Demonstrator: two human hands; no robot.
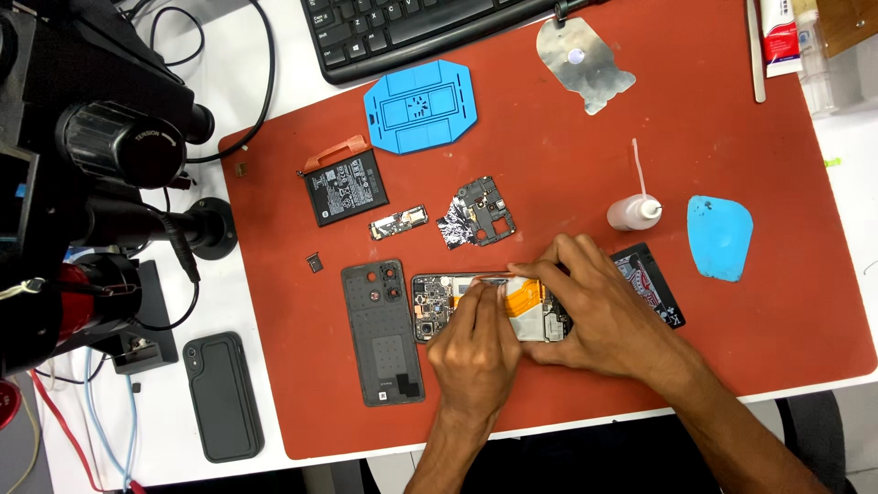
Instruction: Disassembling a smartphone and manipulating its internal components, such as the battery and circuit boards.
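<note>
An opened phone [439, 306] lies flat on a red work mat [567, 155], with its inside parts showing. Both hands are on it. The left hand [474, 352] comes up from below the phone, and its fingers [476, 297] press together on the middle of the phone, near an orange flat cable [524, 295]. The right hand [599, 311] covers the right end of the phone, and its fingertips [535, 271] pinch along the top edge. A thin metal tool [476, 274] seems to lie along that edge, but I cannot tell which hand holds it.

Just left of the phone lies its dark back cover [382, 334], inside up. Above the phone are a small circuit board [398, 222] and a black frame piece [485, 210] with crumpled foil. A black battery [346, 187] with an orange tab sits above and left of the phone. Further up is a blue plastic tray [421, 108]. To the right of the phone stand a small white bottle [633, 212] and a blue pry pick [720, 238]. A black phone case [222, 395] lies far left of the phone, off the mat.
</note>
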